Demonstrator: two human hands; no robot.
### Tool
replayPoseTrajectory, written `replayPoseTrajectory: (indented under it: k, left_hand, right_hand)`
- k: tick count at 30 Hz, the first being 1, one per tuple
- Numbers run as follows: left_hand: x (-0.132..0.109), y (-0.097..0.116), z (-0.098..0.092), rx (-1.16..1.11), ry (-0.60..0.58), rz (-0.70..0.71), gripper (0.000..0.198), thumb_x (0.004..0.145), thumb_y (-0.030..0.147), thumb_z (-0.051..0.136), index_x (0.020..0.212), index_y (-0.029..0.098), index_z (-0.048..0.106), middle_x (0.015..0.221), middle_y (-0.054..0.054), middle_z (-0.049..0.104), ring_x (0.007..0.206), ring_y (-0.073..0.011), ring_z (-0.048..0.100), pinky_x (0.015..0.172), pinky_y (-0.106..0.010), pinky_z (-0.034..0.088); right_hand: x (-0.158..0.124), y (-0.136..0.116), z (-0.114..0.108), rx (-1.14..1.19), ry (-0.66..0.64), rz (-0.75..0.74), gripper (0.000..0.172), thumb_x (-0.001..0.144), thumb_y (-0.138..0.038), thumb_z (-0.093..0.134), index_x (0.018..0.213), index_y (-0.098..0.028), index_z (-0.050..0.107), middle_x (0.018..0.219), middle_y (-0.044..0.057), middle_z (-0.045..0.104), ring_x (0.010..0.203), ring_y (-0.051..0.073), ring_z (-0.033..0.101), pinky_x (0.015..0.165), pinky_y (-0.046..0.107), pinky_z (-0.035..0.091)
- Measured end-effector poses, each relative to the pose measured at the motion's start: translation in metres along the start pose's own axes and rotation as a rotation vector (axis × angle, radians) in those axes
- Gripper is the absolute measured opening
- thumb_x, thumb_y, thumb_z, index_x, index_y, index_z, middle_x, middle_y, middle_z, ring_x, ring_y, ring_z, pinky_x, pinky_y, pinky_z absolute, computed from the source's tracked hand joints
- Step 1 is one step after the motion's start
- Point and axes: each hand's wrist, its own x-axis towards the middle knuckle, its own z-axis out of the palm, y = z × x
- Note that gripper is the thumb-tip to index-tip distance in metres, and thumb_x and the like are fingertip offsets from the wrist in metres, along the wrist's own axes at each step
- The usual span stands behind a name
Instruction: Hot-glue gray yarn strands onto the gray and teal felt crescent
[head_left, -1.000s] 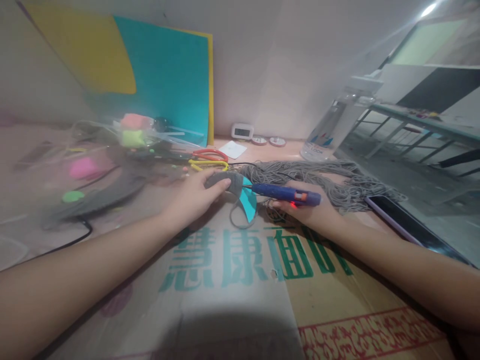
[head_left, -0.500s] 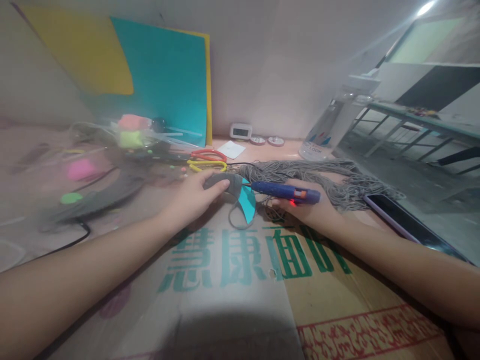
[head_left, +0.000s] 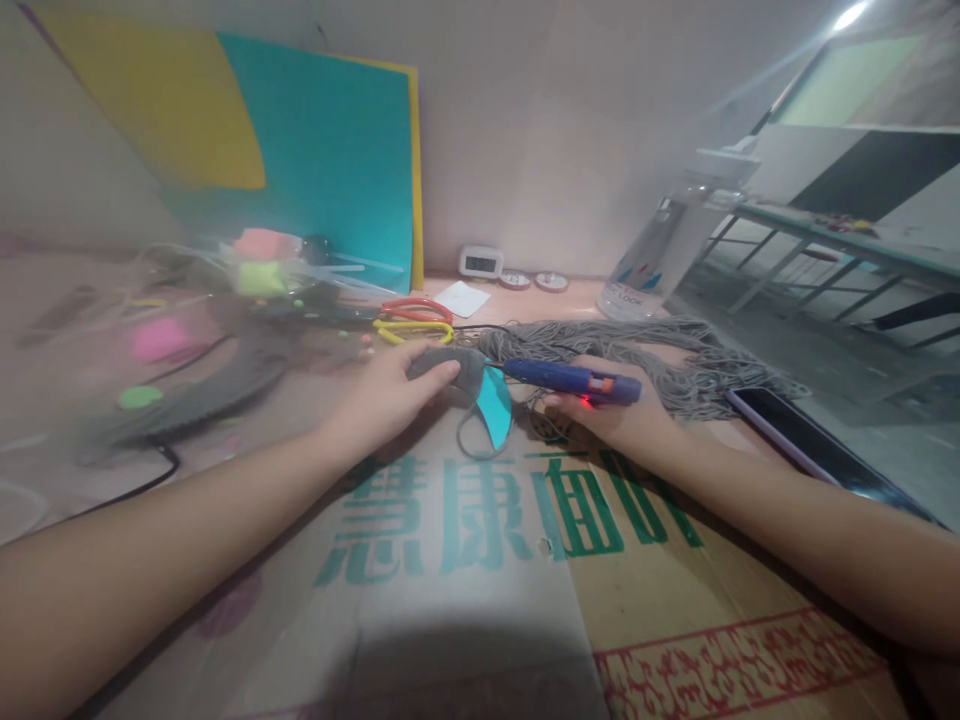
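the left hand [head_left: 390, 385], its forearm entering from eight o'clock, pinches a grey-wrapped turquoise crescent [head_left: 495, 405] between the thumb on top and fingers partly hidden behind. the crescent lies at the centre of the dial, its bare tip curving toward six o'clock. the right hand [head_left: 619, 415], forearm from four o'clock, curls around a blue glue gun [head_left: 547, 378], nozzle toward nine o'clock; its contact with the crescent cannot be told. grey yarn [head_left: 637, 348] spreads toward three o'clock.

Yarn [head_left: 697, 375] behind the glue gun [head_left: 551, 377], phone [head_left: 817, 448] to the right, bottle [head_left: 646, 262] behind the yarn, scissors [head_left: 416, 323] to the left.
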Motion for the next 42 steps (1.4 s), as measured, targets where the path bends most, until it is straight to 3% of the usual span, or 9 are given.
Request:
replayPoseTrajectory:
  k: [7,18,24,28,33,37,42]
  left_hand:
    - [0.0,0.0,0.002,-0.062,0.02,-0.007,0.031,0.08,0.043,0.064,0.097,0.019,0.07,0.061,0.0,0.06,0.059,-0.0174,0.056,0.054,-0.025,0.042]
    - [0.0,-0.002,0.001,-0.041,-0.002,0.018,0.033,0.082,0.045,0.061,0.102,0.019,0.07,0.064,0.0,0.061,0.058,-0.0164,0.056,0.053,-0.025,0.041]
    - [0.0,-0.003,0.002,-0.1,-0.021,-0.014,0.031,0.081,0.045,0.063,0.097,0.019,0.069,0.067,0.0,0.063,0.057,-0.0156,0.055,0.051,-0.024,0.039]
    - [0.0,-0.004,0.004,-0.15,-0.03,0.0,0.031,0.082,0.046,0.062,0.097,0.02,0.067,0.069,0.0,0.063,0.058,-0.0147,0.053,0.051,-0.023,0.039]
    - [-0.001,-0.005,0.006,-0.179,-0.042,-0.015,0.03,0.082,0.045,0.062,0.096,0.019,0.065,0.071,0.0,0.064,0.059,-0.0151,0.054,0.052,-0.023,0.039]
    - [0.0,-0.006,0.006,-0.184,-0.032,-0.016,0.03,0.082,0.045,0.061,0.095,0.018,0.065,0.071,0.0,0.064,0.057,-0.0148,0.053,0.051,-0.022,0.038]
    - [0.0,-0.006,0.007,-0.198,-0.044,-0.001,0.03,0.082,0.046,0.061,0.095,0.018,0.064,0.064,0.002,0.059,0.056,-0.0143,0.051,0.05,-0.022,0.037]
  right_hand:
    - [0.0,0.0,0.0,-0.001,0.002,0.005,0.029,0.077,-0.04,0.069,0.064,-0.021,0.051,0.056,-0.003,0.051,0.053,0.012,0.047,0.051,0.025,0.035]
    - [0.0,0.004,0.004,0.085,0.006,0.028,0.028,0.078,-0.041,0.069,0.067,-0.021,0.053,0.06,-0.002,0.055,0.055,0.013,0.051,0.052,0.026,0.039]
    - [0.008,-0.007,-0.002,0.164,0.058,0.116,0.022,0.082,-0.038,0.065,0.069,-0.022,0.058,0.067,0.003,0.064,0.064,0.02,0.061,0.061,0.032,0.047]
    - [0.013,-0.015,-0.012,0.215,0.043,0.183,0.03,0.089,-0.037,0.055,0.065,-0.021,0.063,0.063,0.005,0.064,0.064,0.02,0.062,0.059,0.032,0.048]
    - [0.017,-0.023,-0.023,0.333,0.119,0.255,0.024,0.082,-0.044,0.064,0.083,-0.021,0.068,0.086,0.009,0.072,0.078,0.023,0.066,0.058,0.032,0.05]
    - [0.036,-0.028,-0.032,0.36,0.085,0.181,0.025,0.08,-0.041,0.067,0.095,-0.021,0.069,0.093,0.009,0.072,0.087,0.024,0.066,0.071,0.037,0.053]
    - [0.087,-0.014,-0.031,0.22,-0.059,0.165,0.031,0.079,-0.04,0.07,0.1,-0.017,0.069,0.094,0.009,0.072,0.086,0.024,0.065,0.075,0.037,0.052]
